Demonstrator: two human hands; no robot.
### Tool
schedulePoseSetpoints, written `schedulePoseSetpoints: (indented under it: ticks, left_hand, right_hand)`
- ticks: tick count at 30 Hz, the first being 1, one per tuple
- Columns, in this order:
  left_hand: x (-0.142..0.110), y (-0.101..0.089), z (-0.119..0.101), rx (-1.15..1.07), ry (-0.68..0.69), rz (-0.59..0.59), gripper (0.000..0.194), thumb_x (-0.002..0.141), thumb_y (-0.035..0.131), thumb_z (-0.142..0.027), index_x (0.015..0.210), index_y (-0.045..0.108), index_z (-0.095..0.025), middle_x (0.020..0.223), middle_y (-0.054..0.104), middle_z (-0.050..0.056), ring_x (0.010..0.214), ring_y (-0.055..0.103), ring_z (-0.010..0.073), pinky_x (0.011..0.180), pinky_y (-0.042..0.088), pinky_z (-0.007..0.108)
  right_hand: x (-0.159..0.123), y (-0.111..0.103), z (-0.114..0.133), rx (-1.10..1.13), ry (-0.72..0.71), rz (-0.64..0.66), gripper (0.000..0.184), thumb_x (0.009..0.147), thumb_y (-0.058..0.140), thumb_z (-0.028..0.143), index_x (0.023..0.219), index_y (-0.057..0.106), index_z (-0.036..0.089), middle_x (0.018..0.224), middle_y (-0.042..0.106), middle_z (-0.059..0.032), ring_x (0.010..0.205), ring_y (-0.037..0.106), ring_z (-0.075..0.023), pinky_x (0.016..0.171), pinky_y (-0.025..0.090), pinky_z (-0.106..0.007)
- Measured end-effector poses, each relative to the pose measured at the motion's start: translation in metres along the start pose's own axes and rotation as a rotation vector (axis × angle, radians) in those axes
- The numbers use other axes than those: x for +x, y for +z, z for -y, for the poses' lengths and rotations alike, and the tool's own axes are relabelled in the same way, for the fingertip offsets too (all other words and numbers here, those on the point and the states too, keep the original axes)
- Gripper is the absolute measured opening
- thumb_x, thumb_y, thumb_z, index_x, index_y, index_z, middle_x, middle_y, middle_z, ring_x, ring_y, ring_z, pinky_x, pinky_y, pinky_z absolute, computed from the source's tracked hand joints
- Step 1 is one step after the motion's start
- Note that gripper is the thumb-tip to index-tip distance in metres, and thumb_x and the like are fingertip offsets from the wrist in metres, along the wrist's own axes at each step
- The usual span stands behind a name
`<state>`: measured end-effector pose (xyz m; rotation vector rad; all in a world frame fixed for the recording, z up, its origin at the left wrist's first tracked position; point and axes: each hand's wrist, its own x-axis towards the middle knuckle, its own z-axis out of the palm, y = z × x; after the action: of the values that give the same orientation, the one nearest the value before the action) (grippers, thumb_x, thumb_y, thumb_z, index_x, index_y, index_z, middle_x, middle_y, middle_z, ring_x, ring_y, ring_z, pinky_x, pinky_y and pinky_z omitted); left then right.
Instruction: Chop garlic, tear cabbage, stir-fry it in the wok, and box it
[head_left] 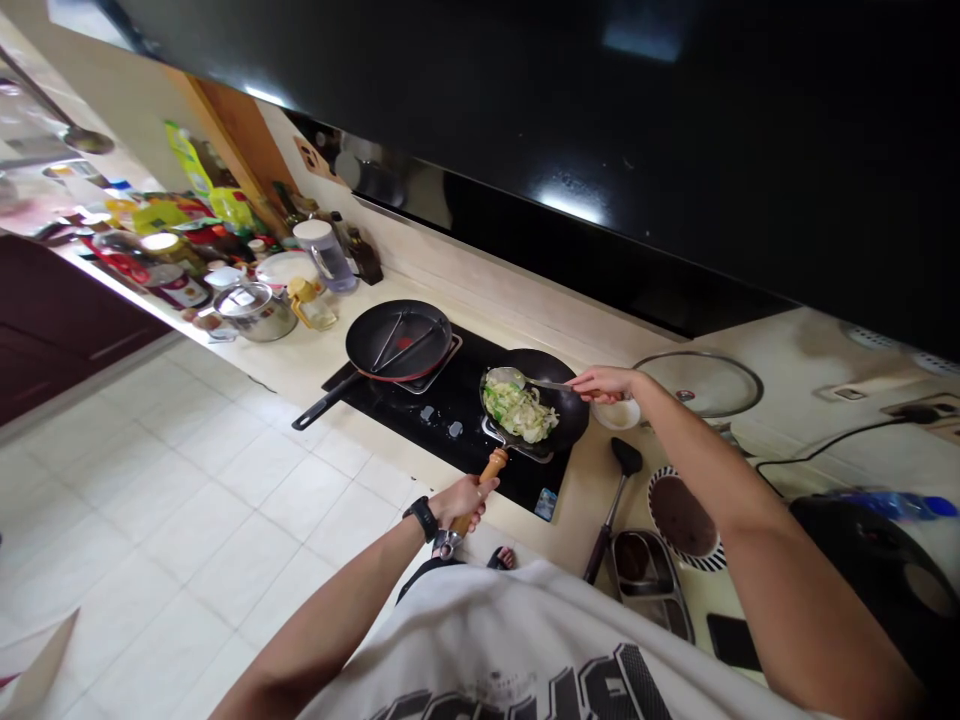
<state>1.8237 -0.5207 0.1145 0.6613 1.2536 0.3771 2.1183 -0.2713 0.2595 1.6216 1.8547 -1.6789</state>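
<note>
Head view, frame tilted. Both hands are closed on something. Left hand (463,502) wraps the wooden wok handle (486,480), with a black watch (421,518) on the wrist. Right hand (604,384) holds a steel spatula (517,379) by its shaft, blade down in the wok (559,385) and resting on the food.

Wok sits on a black glass hob (457,405). Chopped pale-green vegetables (519,412), cabbage by the look, lie heaped inside it. Just beside it on the same hob is a red-rimmed frying pan (394,340) with two dark utensils (405,342) lying in it. Its handle (322,402) points out past the hob.

Right of the wok on the desk (577,520): small white bowl (616,414), glass lid (697,385), black spatula (625,460), striped-rim plate (682,518), steel tray (645,580), phone (731,640). Black appliance (862,570) at far right, type unclear.

Far end of the desk: lidded steel pot (255,312), plastic jar (324,255), bottles and packets crowded together (180,225). Black range hood (525,120) runs above. Tiled floor (225,530) below the desk edge.
</note>
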Motion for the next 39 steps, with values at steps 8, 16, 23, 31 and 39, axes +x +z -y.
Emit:
schedulePoseSetpoints:
  ticks: [8, 16, 23, 31, 39]
  left_hand:
    - [-0.002, 0.023, 0.006, -0.106, 0.002, -0.034, 0.055, 0.082, 0.063, -0.075, 0.089, 0.04, -0.025, 0.056, 0.045, -0.01, 0.039, 0.038, 0.0082, 0.041, 0.034, 0.022]
    - [-0.001, 0.034, 0.011, -0.112, 0.051, -0.028, 0.054, 0.085, 0.059, -0.074, 0.087, 0.039, -0.024, 0.056, 0.045, -0.01, 0.038, 0.039, 0.0077, 0.041, 0.037, 0.023]
    - [0.002, 0.035, 0.013, -0.108, 0.066, -0.027, 0.062, 0.077, 0.061, -0.082, 0.087, 0.039, -0.024, 0.056, 0.044, -0.01, 0.039, 0.039, 0.0075, 0.041, 0.035, 0.023]
    - [0.011, 0.037, 0.021, -0.126, 0.084, -0.034, 0.06, 0.079, 0.06, -0.08, 0.088, 0.039, -0.024, 0.056, 0.044, -0.01, 0.037, 0.04, 0.0077, 0.04, 0.034, 0.023]
    - [0.008, 0.039, 0.018, -0.135, 0.074, -0.031, 0.058, 0.081, 0.059, -0.079, 0.088, 0.039, -0.024, 0.057, 0.045, -0.009, 0.038, 0.04, 0.0073, 0.041, 0.034, 0.022]
  right_hand:
    - [-0.077, 0.141, -0.062, -0.864, -0.255, -0.385, 0.051, 0.102, 0.045, 0.024, 0.152, 0.052, 0.02, 0.104, 0.075, -0.0113, 0.09, 0.07, -0.0199, 0.077, 0.051, -0.026]
    - [-0.142, 0.18, -0.097, -1.019, -0.072, -0.448, 0.05, 0.104, 0.036, 0.023, 0.152, 0.051, 0.02, 0.102, 0.075, -0.0125, 0.086, 0.073, -0.0227, 0.074, 0.052, -0.028]
    - [-0.087, 0.179, -0.098, -0.779, 0.023, -0.616, 0.049, 0.104, 0.039, 0.023, 0.151, 0.051, 0.014, 0.113, 0.076, -0.017, 0.104, 0.073, -0.0242, 0.087, 0.053, -0.03]
    - [-0.05, 0.178, -0.07, -0.462, -0.006, -0.727, 0.046, 0.102, 0.043, 0.021, 0.142, 0.06, 0.007, 0.124, 0.073, -0.0178, 0.114, 0.07, -0.0235, 0.096, 0.051, -0.028]
    - [-0.128, 0.214, -0.035, -0.55, -0.153, -0.596, 0.049, 0.105, 0.037, 0.027, 0.147, 0.057, 0.014, 0.124, 0.073, -0.0161, 0.111, 0.071, -0.0232, 0.092, 0.049, -0.027]
